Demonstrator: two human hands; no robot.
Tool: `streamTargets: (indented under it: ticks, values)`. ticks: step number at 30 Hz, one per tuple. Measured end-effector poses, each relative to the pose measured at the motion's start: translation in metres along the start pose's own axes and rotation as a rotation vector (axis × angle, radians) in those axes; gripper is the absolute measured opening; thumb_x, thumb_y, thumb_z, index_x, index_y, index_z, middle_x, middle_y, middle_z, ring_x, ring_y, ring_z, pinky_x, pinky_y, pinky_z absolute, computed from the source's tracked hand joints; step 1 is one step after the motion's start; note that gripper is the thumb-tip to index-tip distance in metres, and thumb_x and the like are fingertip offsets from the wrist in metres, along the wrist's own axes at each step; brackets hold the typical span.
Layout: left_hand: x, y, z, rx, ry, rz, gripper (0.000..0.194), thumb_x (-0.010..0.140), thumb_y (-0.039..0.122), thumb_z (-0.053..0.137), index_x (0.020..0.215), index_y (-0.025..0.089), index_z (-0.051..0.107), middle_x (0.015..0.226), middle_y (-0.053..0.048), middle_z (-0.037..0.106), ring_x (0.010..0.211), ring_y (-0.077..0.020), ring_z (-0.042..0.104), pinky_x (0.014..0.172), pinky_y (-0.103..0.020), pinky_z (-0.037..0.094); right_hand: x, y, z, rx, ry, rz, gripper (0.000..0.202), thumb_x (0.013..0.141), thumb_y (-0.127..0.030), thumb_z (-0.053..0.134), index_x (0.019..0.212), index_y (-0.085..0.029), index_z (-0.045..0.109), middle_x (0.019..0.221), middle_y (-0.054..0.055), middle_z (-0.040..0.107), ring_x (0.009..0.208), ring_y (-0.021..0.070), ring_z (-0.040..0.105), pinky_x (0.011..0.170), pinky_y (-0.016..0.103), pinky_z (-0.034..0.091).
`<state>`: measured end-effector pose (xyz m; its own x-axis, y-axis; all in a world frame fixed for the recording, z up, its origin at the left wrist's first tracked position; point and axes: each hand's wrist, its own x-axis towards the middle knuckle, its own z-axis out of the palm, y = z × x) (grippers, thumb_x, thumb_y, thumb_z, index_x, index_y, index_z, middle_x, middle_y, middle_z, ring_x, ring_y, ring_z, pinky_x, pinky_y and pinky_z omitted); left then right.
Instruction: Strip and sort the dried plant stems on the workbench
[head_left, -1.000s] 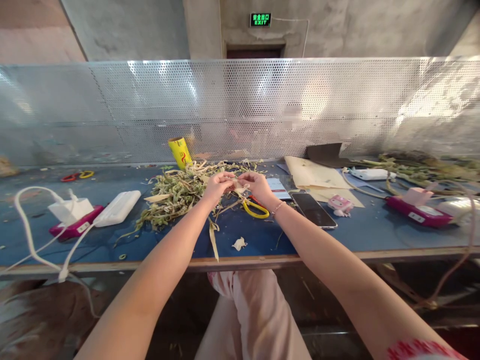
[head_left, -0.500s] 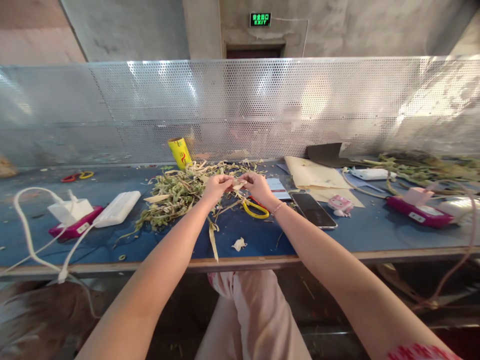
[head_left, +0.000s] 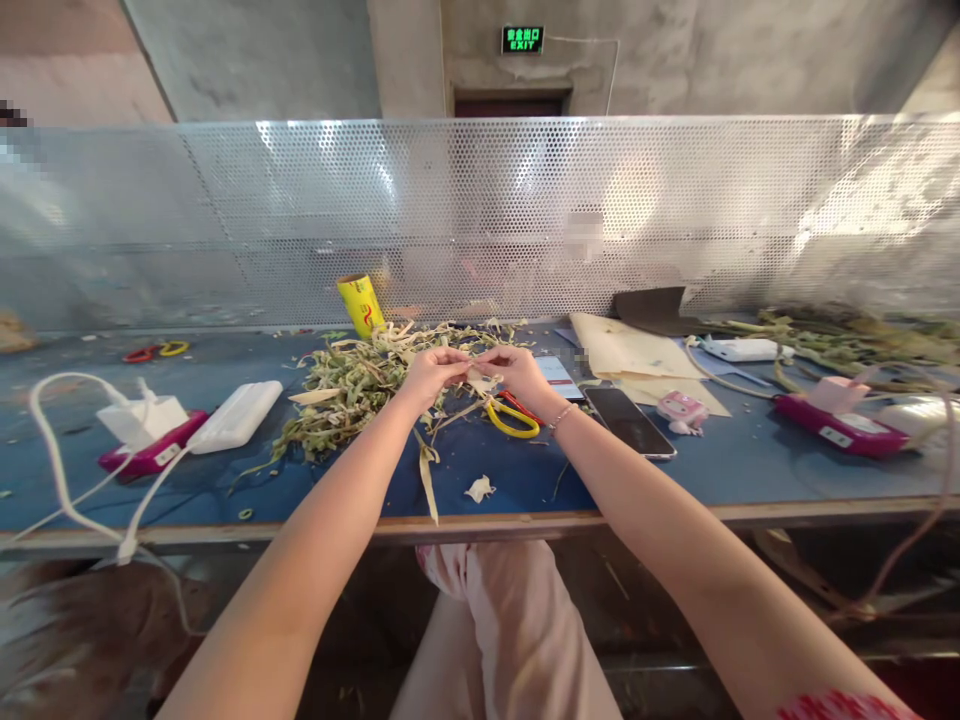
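My left hand point(head_left: 439, 374) and my right hand point(head_left: 514, 372) meet over the right side of a heap of dried plant material point(head_left: 337, 400). The fingers of both are pinched on a small pale, dry leaf piece point(head_left: 478, 380) between them. Just below my right hand lie scissors with yellow and red handles point(head_left: 514, 418), on the blue table point(head_left: 525, 480). A loose pale scrap point(head_left: 480, 489) sits nearer the front edge, and a long dry leaf point(head_left: 428, 480) hangs out of the heap towards that edge.
A yellow can point(head_left: 361, 306) stands behind the heap. White power bank point(head_left: 236, 417), purple power strips point(head_left: 154, 446) and cables are at both sides. A phone point(head_left: 628, 422), pink toy point(head_left: 682, 411) and brown paper point(head_left: 637, 350) lie right; perforated panel point(head_left: 420, 220) behind.
My right hand has tilted slightly, its wrist a little further right, and more of the red scissor handle shows. Both hands still pinch the leaf piece.
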<state>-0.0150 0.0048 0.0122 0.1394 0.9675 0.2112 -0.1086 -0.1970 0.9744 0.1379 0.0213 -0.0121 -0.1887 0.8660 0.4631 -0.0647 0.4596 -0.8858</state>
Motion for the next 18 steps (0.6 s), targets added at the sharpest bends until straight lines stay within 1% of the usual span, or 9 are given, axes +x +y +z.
streamTargets:
  ticks: [4,8,13,18]
  values:
    - [0.0025,-0.0033,-0.0021,0.044,-0.007,0.022,0.026,0.041,0.020,0.077,0.061,0.011,0.063,0.056,0.000,0.063,0.056,-0.0089,0.058,0.069,-0.027,0.047,-0.0025,-0.0062,0.0008,0.055,0.005,0.069,0.027,0.049,-0.035,0.073,0.065,-0.016,0.063,0.065,0.002,0.063,0.061,0.0116,0.055,0.064,0.028,0.044]
    - [0.0035,-0.0061,-0.0020,0.083,0.004,0.029,0.026,0.040,0.019,0.077,0.060,0.011,0.062,0.057,0.001,0.062,0.056,-0.0085,0.057,0.069,-0.028,0.047,-0.0030,-0.0097,0.0012,0.022,0.030,0.080,0.026,0.049,-0.033,0.073,0.065,-0.015,0.063,0.062,0.000,0.061,0.059,0.0100,0.053,0.063,0.027,0.043]
    - [0.0013,-0.0038,-0.0006,0.059,-0.016,0.006,0.024,0.046,0.020,0.076,0.062,0.012,0.061,0.058,0.001,0.063,0.057,-0.0087,0.058,0.070,-0.029,0.049,-0.0012,-0.0067,-0.0001,-0.024,0.009,0.062,0.024,0.055,-0.034,0.070,0.067,-0.015,0.062,0.062,-0.001,0.060,0.057,0.0091,0.051,0.061,0.026,0.042]
    - [0.0039,-0.0033,-0.0050,0.176,-0.013,0.043,0.022,0.053,0.025,0.073,0.069,0.013,0.063,0.058,0.000,0.064,0.055,-0.0107,0.059,0.066,-0.030,0.051,0.0008,-0.0018,-0.0009,-0.058,0.012,0.024,0.023,0.058,-0.035,0.067,0.068,-0.015,0.062,0.062,-0.001,0.059,0.057,0.0091,0.050,0.060,0.026,0.041]
